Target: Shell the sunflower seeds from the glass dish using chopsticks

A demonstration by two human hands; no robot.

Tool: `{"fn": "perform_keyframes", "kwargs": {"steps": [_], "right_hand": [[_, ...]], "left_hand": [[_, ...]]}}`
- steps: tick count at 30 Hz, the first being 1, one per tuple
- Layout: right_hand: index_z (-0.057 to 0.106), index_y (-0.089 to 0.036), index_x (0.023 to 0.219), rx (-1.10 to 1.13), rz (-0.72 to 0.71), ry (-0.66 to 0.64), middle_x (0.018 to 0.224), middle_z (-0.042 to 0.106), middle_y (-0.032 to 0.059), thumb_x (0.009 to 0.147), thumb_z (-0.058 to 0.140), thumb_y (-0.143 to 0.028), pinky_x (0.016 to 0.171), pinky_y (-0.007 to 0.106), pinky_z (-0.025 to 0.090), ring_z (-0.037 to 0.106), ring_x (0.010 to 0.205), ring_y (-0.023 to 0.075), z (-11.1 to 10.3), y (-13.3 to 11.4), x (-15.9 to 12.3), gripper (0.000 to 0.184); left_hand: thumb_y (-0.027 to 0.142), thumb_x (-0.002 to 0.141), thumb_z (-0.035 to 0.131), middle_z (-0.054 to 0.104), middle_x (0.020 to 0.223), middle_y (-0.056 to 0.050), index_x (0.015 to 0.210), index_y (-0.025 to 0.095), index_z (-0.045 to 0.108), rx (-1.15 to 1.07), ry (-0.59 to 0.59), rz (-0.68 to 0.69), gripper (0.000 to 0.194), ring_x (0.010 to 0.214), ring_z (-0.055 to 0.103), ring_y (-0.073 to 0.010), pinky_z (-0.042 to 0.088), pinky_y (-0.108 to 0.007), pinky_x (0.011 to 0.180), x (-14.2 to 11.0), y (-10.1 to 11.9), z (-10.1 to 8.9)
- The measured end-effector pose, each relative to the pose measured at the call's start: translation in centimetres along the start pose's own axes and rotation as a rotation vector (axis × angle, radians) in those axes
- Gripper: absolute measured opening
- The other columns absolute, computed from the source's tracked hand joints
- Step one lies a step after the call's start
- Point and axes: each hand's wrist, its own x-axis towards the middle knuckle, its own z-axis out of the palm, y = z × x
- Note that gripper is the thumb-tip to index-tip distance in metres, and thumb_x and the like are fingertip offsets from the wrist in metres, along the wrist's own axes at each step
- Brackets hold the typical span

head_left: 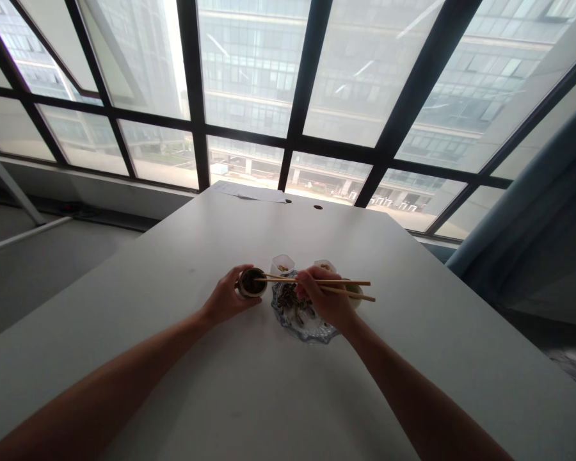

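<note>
Slim wooden chopsticks (350, 282), tips at a round, dark-filled cup (242, 292).

1. Worn on head; looks from above near side of table (230, 397).
2. Faces forward and steeply down, across table to windows (199, 128).
3. Sits fairly near left hand (225, 298) and right hand (330, 302).

We log the surface (240, 390) as plain greyish white, chopsticks (350, 282) pale yellow-tan. Cup (255, 296): brownish rim, near-black contents. Plate (317, 339): clear, blue-tinted, ridged pattern at the edge; pieces (294, 301) on it dark brown, some tan. Tubs (282, 260) we call translucent white, bowl (354, 290) dull green. Window frames (194, 77) black, curtain (532, 198) slate blue, paper (256, 193) white, floor (91, 246) grey.
</note>
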Motion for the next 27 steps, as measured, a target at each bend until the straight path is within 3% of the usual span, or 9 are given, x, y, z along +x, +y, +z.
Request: {"fn": "perform_keyframes", "kwargs": {"steps": [4,10,16,27], "right_hand": [[0.062,-0.021,0.068,0.026,-0.004,0.212,0.050,0.062,0.0025,0.084,0.055,-0.077,0.041,0.026,0.049,0.057,0.041,0.0157,-2.6,0.7,-0.2,0.058],[0.062,-0.021,0.063,-0.197,-0.093,-0.036,0.050,0.062,0.0027,0.093,0.055,-0.064,0.042,0.026,0.046,0.057,0.042,0.0150,-5.9,1.9,-1.4,0.053],[0.059,-0.021,0.057,-0.387,-0.218,-0.132,0.053,0.063,0.0027,0.094,0.056,-0.056,0.050,0.025,0.044,0.055,0.046,0.0130,-5.5,1.8,-1.7,0.052],[0.058,-0.021,0.060,-0.280,-0.175,-0.151,0.052,0.063,0.0030,0.096,0.054,-0.055,0.047,0.025,0.044,0.056,0.044,0.0134,-5.0,2.7,-1.9,0.050]], "left_hand": [[0.039,0.067,0.084,0.073,0.115,-0.012,0.129,0.018,0.052,0.001,-0.013,-0.028,0.073,0.098,0.073,-0.0258,0.059,-0.039,0.087,0.0,0.1,0.0],[0.050,0.065,0.083,0.074,0.112,-0.009,0.126,0.021,0.055,0.094,0.005,-0.088,0.073,0.103,0.071,-0.0283,0.057,-0.042,0.092,0.3,0.3,-0.2],[0.052,0.067,0.081,0.074,0.111,-0.009,0.124,0.021,0.057,0.153,-0.021,-0.119,0.070,0.101,0.071,-0.0292,0.057,-0.042,0.089,0.3,0.5,-0.4],[0.052,0.069,0.080,0.074,0.111,-0.010,0.125,0.019,0.056,0.157,-0.036,-0.114,0.070,0.100,0.071,-0.0286,0.057,-0.042,0.088,0.3,0.6,-0.4]]}}
